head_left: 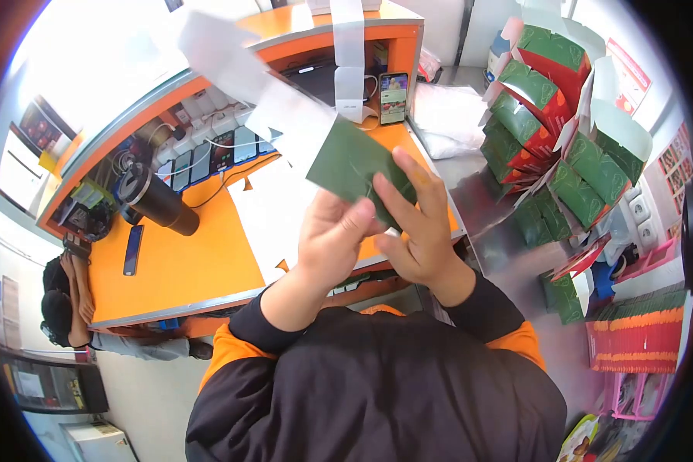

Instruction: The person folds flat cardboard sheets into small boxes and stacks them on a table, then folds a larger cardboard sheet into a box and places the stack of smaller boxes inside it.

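A green and white sheet of folded card is held up over the desk, its long white part stretching to the upper left and blurred there. My left hand grips its lower edge, with the thumb across the card. My right hand lies on the green part from the right, fingers partly spread and touching it. Below the card, a flat white sheet lies on the orange desk.
Left on the desk are a black tumbler and a phone. Another phone stands upright at the back. Stacked green and red boxes rise at the right. A person leans at the far left.
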A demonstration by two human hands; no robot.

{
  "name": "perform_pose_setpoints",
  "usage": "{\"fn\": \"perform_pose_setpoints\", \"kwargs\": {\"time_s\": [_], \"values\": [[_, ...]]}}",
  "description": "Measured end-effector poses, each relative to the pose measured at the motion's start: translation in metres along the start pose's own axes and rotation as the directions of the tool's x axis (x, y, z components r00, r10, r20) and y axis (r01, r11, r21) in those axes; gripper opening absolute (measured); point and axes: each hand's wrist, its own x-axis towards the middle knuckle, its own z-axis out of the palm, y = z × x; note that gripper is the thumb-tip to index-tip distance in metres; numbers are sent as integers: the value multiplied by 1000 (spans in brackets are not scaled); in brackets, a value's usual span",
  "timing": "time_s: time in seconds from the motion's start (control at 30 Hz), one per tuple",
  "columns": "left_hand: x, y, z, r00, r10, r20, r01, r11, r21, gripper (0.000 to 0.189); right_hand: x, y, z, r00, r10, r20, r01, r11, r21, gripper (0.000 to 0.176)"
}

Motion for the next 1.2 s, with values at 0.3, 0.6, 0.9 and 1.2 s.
{"fn": "perform_pose_setpoints", "kwargs": {"time_s": [0.3, 0.6, 0.9, 1.2], "values": [[-26, 15, -6, 515, -761, 395, 671, 645, 366, 29, 23, 6, -77, 846, -41, 531, 84, 995, -57, 34], [-28, -27, -21, 435, -632, 641, 788, 612, 69, 46, 21, 5, -84, 534, -255, 806, -36, 946, 323, 33], [-39, -26, -29, 395, -719, 572, 890, 454, -44, 43, 14, -6, -92, 516, -174, 839, -12, 977, 211, 60], [-46, -15, -44, 312, -717, 623, 925, 379, -28, 43, -5, -3, -75, 661, -227, 716, 200, 972, 123, 58]]}}
